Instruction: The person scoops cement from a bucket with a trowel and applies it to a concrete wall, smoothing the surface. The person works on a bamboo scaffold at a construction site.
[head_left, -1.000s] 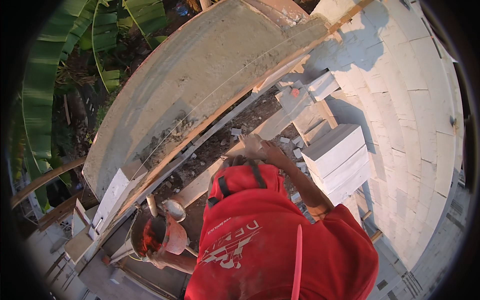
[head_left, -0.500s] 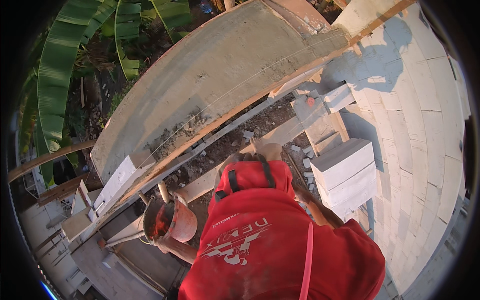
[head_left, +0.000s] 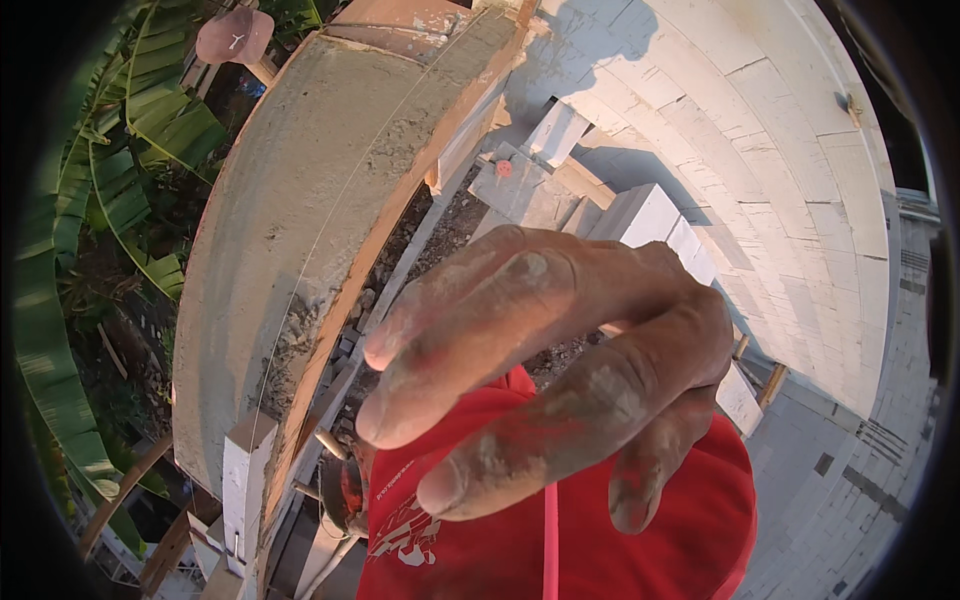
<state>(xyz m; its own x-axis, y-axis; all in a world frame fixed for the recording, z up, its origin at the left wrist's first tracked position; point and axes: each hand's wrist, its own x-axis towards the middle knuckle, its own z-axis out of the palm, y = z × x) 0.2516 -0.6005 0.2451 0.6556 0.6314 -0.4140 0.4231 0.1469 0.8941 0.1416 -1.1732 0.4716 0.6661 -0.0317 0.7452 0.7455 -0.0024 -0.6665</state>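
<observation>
Close in front of the view, my right hand is raised with its fingers spread and slightly bent. Grey, dusty smears coat the skin, and nothing sits between the fingers. It covers part of my red hooded top and the ground behind it. My left hand is out of sight. Low on the left, partly hidden by my top, stands a bucket with a dark, reddish inside, and a wooden stick is beside it.
Left of me runs a curved slab of wet grey mortar with a wooden edge board and a taut string. White blocks stand by the block wall. A brownish cap shows at the top left, near banana leaves.
My right hand has come up close to the view. My left hand, earlier beside the bucket, has gone from sight. The view has swung, so the slab now appears steeper and farther left.
</observation>
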